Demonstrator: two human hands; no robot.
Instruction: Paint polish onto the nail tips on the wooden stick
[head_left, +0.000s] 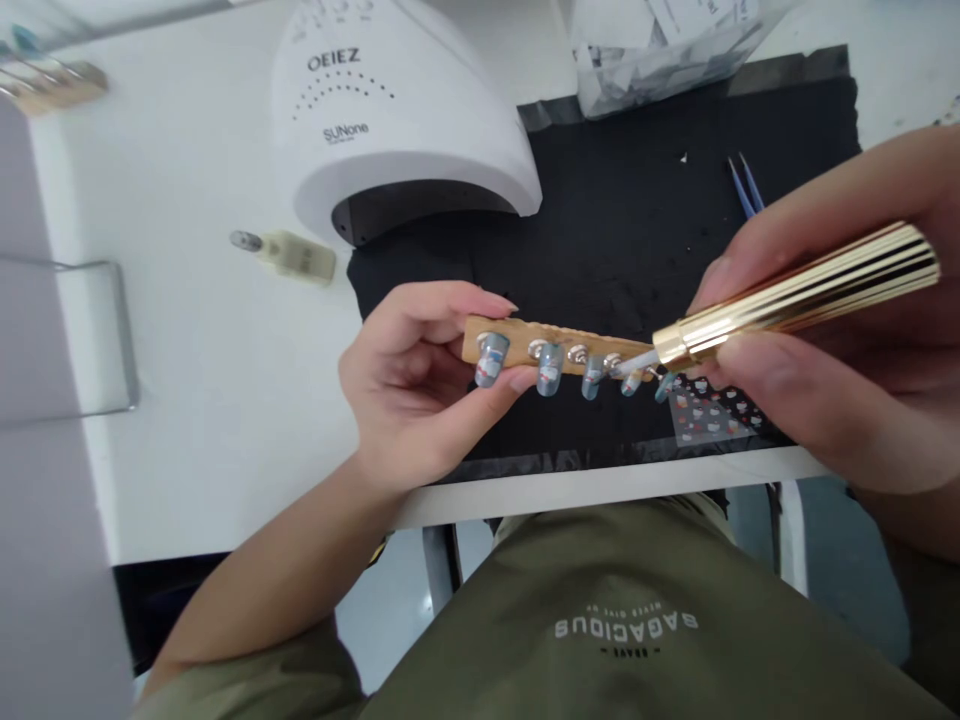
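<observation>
Bearing five painted nails [550, 372], wooden stick [559, 336] is clamped in left hand [409, 390] above black sheet [607, 220] on desk [225, 400]; gold-handled brush [795, 295] is pinched by right hand [855, 405], tip near middle nail

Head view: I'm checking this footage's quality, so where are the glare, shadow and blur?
Head view: bright streaks of glare run along the gold handle in the right hand; head view: shadow darkens the opening of the white lamp, whose large lettering stays readable; head view: the nail tips' fine patterns look soft, and the small bottle's label is unreadable.
</observation>
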